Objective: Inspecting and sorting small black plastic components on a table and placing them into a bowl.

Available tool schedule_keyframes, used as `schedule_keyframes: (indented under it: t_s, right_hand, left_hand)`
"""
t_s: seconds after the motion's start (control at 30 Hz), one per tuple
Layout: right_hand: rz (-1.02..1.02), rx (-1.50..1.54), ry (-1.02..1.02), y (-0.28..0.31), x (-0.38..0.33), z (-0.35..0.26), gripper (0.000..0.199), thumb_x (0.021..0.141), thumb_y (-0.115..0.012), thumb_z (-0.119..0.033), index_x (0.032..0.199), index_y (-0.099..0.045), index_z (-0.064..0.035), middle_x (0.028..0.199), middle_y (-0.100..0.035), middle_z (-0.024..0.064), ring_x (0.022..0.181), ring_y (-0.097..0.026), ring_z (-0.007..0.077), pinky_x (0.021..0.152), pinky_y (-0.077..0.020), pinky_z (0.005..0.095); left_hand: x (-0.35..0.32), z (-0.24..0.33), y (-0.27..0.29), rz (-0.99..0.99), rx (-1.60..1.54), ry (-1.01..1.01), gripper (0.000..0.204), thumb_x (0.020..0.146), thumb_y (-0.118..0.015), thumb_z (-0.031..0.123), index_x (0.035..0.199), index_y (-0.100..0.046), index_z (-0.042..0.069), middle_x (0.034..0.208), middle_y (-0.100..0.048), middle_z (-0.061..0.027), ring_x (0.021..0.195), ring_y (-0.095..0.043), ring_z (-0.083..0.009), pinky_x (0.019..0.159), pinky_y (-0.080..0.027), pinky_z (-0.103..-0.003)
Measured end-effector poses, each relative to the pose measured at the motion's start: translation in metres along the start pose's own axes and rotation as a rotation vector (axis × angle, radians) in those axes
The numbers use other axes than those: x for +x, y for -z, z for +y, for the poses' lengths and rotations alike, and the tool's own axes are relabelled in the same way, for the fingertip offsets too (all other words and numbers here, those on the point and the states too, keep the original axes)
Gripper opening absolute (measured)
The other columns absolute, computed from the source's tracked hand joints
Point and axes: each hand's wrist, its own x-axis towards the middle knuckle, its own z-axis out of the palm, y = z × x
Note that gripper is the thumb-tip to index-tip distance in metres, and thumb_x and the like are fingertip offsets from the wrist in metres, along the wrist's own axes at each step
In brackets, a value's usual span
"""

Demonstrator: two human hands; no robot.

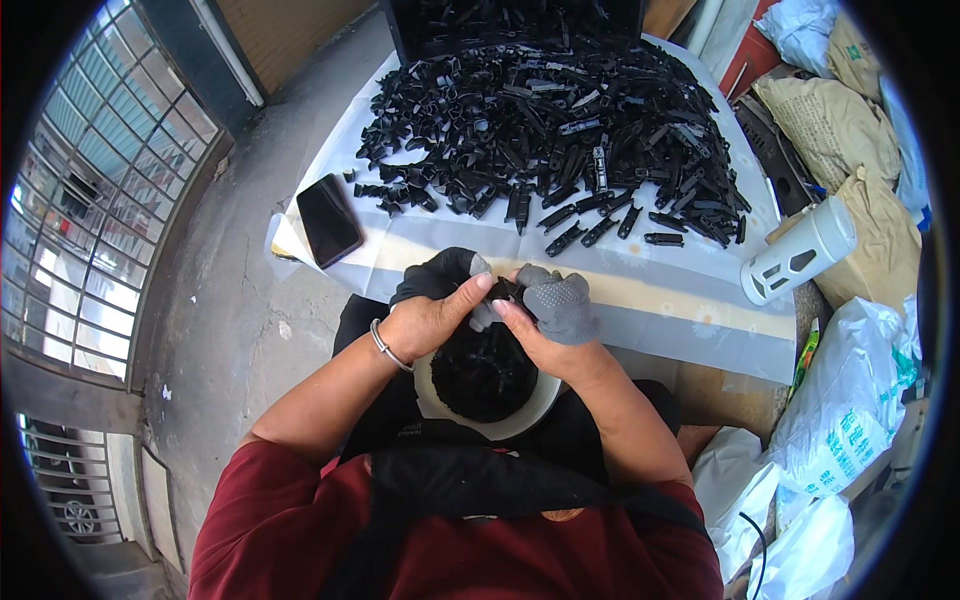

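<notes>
My partly gloved left hand [437, 296] and right hand [556, 312] pinched a small black part [507, 292] above a pale bowl [543, 402], seemingly light, stiff plastic, best gripped by its ends.

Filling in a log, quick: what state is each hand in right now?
Left hand: fingers closed; whether it grips anything cannot be told.
Right hand: closed, holding a small black part.

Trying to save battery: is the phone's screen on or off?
Off, it seems: the phone's screen faces up, plain black, with nothing lit.
</notes>
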Motion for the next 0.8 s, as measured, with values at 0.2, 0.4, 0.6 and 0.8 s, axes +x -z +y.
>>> schedule_keyframes:
  t_s: [0.2,0.4,0.6,0.8]
  right_hand:
    - [0.083,-0.219,0.129,-0.005,0.005,-0.006,0.019,0.081,-0.057,-0.023,0.086,-0.057,-0.004,0.072,-0.058,0.0111,0.062,-0.053,0.0289,0.058,-0.0418,0.0391]
    - [-0.057,-0.236,0.102,0.017,-0.001,-0.002,0.02,0.082,-0.057,-0.023,0.087,-0.06,-0.0035,0.077,-0.059,0.011,0.071,-0.055,0.0302,0.064,-0.0423,0.0393]
    - [-0.033,-0.358,0.201,0.019,0.002,-0.006,0.019,0.079,-0.058,-0.023,0.083,-0.058,-0.0049,0.065,-0.056,0.0107,0.06,-0.054,0.0298,0.057,-0.0426,0.0394]
    - [-0.056,-0.513,0.165,-0.009,-0.005,-0.009,0.015,0.076,-0.06,-0.021,0.084,-0.059,-0.0077,0.073,-0.057,0.0101,0.065,-0.054,0.0281,0.058,-0.0416,0.0387]
  left_hand:
    - [-0.011,-0.003,-0.01,0.048,-0.186,0.339,0.043,0.091,-0.045,0.04,0.093,-0.06,-0.001,0.077,-0.058,-0.0021,0.066,-0.049,-0.0086,0.06,-0.042,-0.025]
    - [0.0,0.0,0.008,-0.111,-0.098,0.192,0.04,0.093,-0.041,0.034,0.086,-0.058,-0.002,0.068,-0.055,-0.0016,0.06,-0.046,-0.0108,0.057,-0.042,-0.026]
    - [0.003,0.011,0.009,-0.167,0.187,0.083,0.039,0.094,-0.039,0.032,0.085,-0.058,-0.002,0.065,-0.056,-0.0077,0.058,-0.049,-0.0166,0.058,-0.043,-0.031]
    - [-0.003,0.005,-0.007,0.015,0.419,-0.173,0.03,0.092,-0.04,0.02,0.078,-0.056,-0.001,0.071,-0.057,-0.0207,0.066,-0.054,-0.0392,0.059,-0.043,-0.04]
